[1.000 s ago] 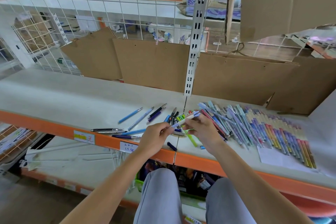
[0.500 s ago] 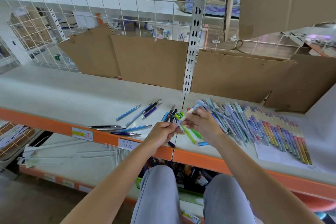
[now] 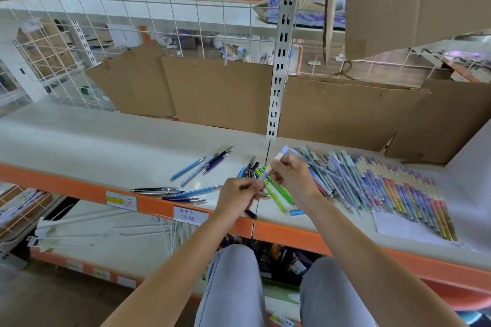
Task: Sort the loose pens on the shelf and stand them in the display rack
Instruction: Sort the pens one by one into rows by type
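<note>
Both hands hold one white and lilac pen (image 3: 269, 169) above the shelf (image 3: 106, 146). My left hand (image 3: 240, 191) pinches its lower end and my right hand (image 3: 291, 175) grips its upper part, so the pen slants up to the right. Under the hands lie green pens (image 3: 279, 191) and dark pens (image 3: 251, 164). A long row of pastel and coloured pens (image 3: 385, 186) lies to the right. Blue pens (image 3: 196, 167) and silver and dark pens (image 3: 164, 191) are scattered to the left. No display rack is in view.
Brown cardboard sheets (image 3: 220, 93) lean against the wire grid behind the shelf, split by a slotted metal upright (image 3: 279, 61). The orange shelf edge (image 3: 66, 188) carries price labels (image 3: 190, 216). White paper (image 3: 398, 228) lies under the right pens. A person sits far behind.
Both hands, with the pen still between them, have stayed over the green pens; the pen tilts a little steeper than a second ago. The pens on the shelf have not moved.
</note>
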